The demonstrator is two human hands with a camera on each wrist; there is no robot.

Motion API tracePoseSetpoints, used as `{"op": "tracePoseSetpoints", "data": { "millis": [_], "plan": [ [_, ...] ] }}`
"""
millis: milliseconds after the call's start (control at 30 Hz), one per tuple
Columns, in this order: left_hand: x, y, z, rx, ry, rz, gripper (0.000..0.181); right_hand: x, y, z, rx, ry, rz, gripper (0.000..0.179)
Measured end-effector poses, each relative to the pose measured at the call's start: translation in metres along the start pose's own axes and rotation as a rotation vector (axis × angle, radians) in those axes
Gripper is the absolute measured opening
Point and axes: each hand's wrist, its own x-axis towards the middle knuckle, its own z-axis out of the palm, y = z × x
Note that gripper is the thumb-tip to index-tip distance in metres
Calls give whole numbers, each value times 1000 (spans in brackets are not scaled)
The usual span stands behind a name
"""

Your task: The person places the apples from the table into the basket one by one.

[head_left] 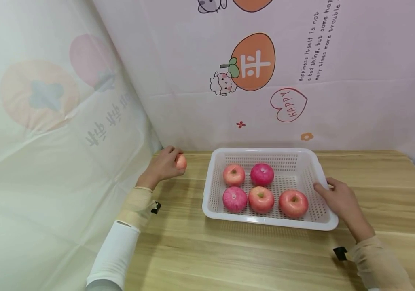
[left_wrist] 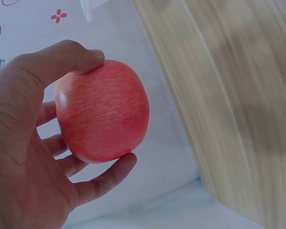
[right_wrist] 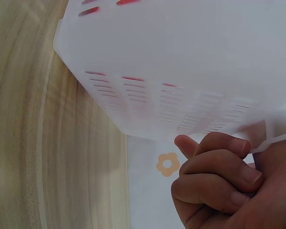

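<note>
My left hand (head_left: 163,165) grips a red apple (left_wrist: 102,112) near the table's back left, thumb on one side and fingers curled round the other. In the left wrist view the apple sits in front of the palm, over the pale cloth beyond the table edge. A white plastic basket (head_left: 265,220) with slotted walls stands left of my right hand (head_left: 343,202). That hand holds the basket's right rim, thumb over the top and fingers curled underneath. Inside are several apples: a light red apple (head_left: 234,175) and a deep pink apple (head_left: 262,174) behind, three more in front.
The wooden table (head_left: 251,258) extends in front of the basket and to both sides. A white printed cloth (head_left: 193,117) hangs along the back edge, and another pale cloth (head_left: 47,182) hangs at the left. Each wrist carries a small black strap end (head_left: 340,253).
</note>
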Motion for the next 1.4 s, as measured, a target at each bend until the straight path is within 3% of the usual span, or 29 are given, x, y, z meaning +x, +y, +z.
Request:
{"op": "tracePoseSetpoints", "data": {
  "millis": [400,1133,1400],
  "plan": [
    [4,16,-6,9,-34,23,69,0,0,-1,-6,-4,-1,75],
    [11,37,-16,-12,-6,109,63,-1,0,0,-12,9,-16,72],
    [11,49,-18,3,0,110,64,-1,-1,1,-4,12,-21,71]
  ]
}}
